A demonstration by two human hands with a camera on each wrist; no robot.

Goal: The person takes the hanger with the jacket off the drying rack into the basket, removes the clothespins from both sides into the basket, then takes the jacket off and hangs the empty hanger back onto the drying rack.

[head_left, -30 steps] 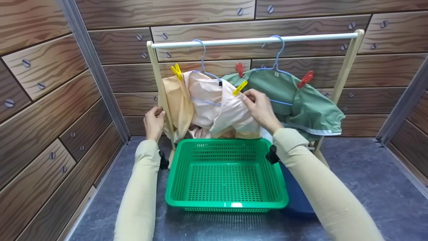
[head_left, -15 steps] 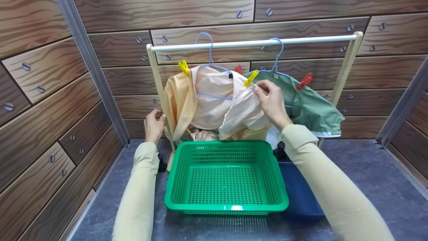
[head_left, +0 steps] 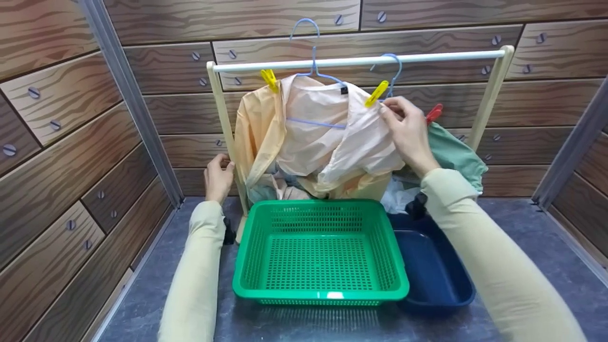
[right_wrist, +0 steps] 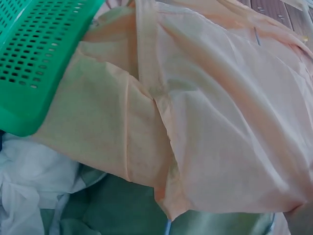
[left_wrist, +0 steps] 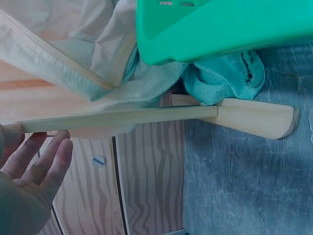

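Observation:
In the head view my right hand (head_left: 409,132) pinches the right shoulder of a peach-coloured shirt (head_left: 313,137) beside a yellow clothespin (head_left: 376,94). The shirt is draped on a blue hanger (head_left: 314,61), a second yellow clothespin (head_left: 269,80) clipping its other shoulder. The hanger's hook rises above the white rail (head_left: 427,58), its tip apart from it. My left hand (head_left: 219,179) holds the left wooden post (left_wrist: 122,119) of the clothes rack, thumb and fingers on either side. In the right wrist view, the shirt's cloth (right_wrist: 225,122) fills most of the frame.
A green plastic basket (head_left: 320,293) stands in front of the rack, a dark blue tray (head_left: 430,266) at its right. Behind my right hand hangs a green garment (head_left: 453,152) with a red clothespin (head_left: 434,114). Pale cloth (head_left: 399,195) lies behind the basket.
My right hand has moved up and right with the shirt and its hanger; the hook has risen off the rail. The shirt now covers more of the green garment. My left hand stays put.

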